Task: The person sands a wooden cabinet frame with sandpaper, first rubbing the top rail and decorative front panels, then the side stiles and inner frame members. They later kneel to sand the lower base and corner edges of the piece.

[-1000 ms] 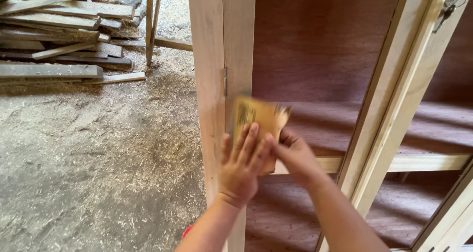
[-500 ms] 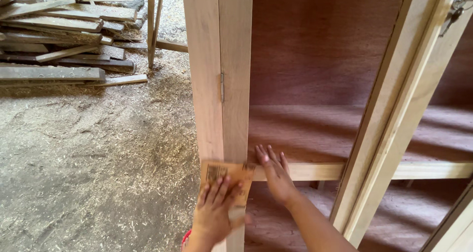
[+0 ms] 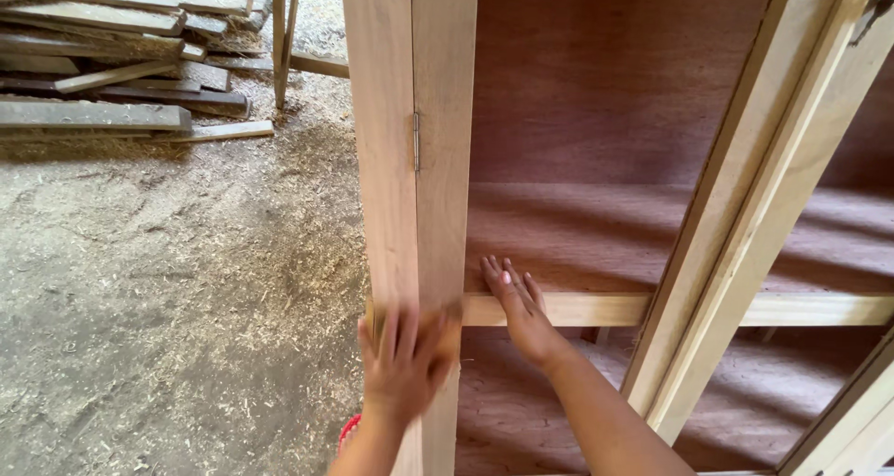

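My left hand [image 3: 405, 360] presses flat against the pale wooden upright [image 3: 410, 113] of an unfinished cabinet, blurred by motion. A sheet of tan sandpaper [image 3: 453, 315] lies under its palm; only the edges show past the fingers. My right hand [image 3: 517, 304] rests open, fingers spread, on the front rail of the shelf [image 3: 605, 308] just right of the upright, holding nothing. A small metal hinge [image 3: 416, 141] sits on the upright above both hands.
A light wooden door frame [image 3: 745, 206] leans diagonally across the cabinet's reddish-brown interior [image 3: 605, 94]. A pile of rough planks [image 3: 112, 57] lies at the far left. Sawdust covers the concrete floor [image 3: 168, 280]. A bit of red [image 3: 346, 431] shows beside my left wrist.
My left hand has slid the sandpaper down the upright, from above the shelf rail to below it. My right hand left the sandpaper and settled on the rail.
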